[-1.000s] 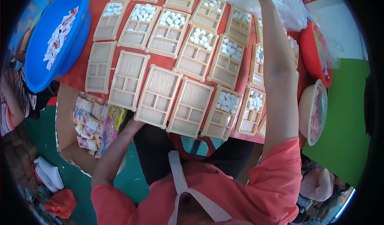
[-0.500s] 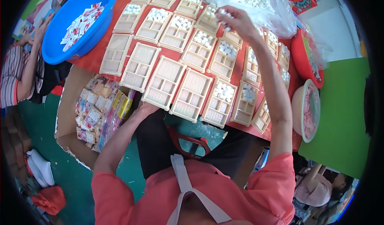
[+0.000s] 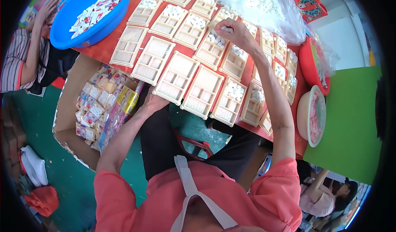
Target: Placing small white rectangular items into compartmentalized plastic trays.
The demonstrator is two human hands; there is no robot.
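Note:
My right hand (image 3: pixel 236 34) reaches over the rows of trays, its fingertips pinched round small white blocky pieces (image 3: pixel 226 29). Below and beside it lies a beige compartment tray (image 3: pixel 209 54) with white pieces in its far section. My left hand (image 3: pixel 156 102) is at the table's near edge, by the corner of a beige tray (image 3: pixel 176 77) that has no pieces in it; its fingers are hidden beneath the edge. Several more beige trays cover the red table, such as one with a white heap (image 3: pixel 235 91) in its far compartment.
A clear bag of white pieces (image 3: pixel 264 5) lies at the far side. A blue basin (image 3: pixel 93 36) of small packets stands far left, a red basin (image 3: pixel 309 62) and a cream basin (image 3: pixel 304 120) on the right. Below left is a carton (image 3: pixel 66 118) of packaged sets. Other people sit nearby.
My right hand has come nearer, from above a farther tray to above the tray in front of it, still with white pieces. The whole view has shifted slightly. My left hand stays by the edge.

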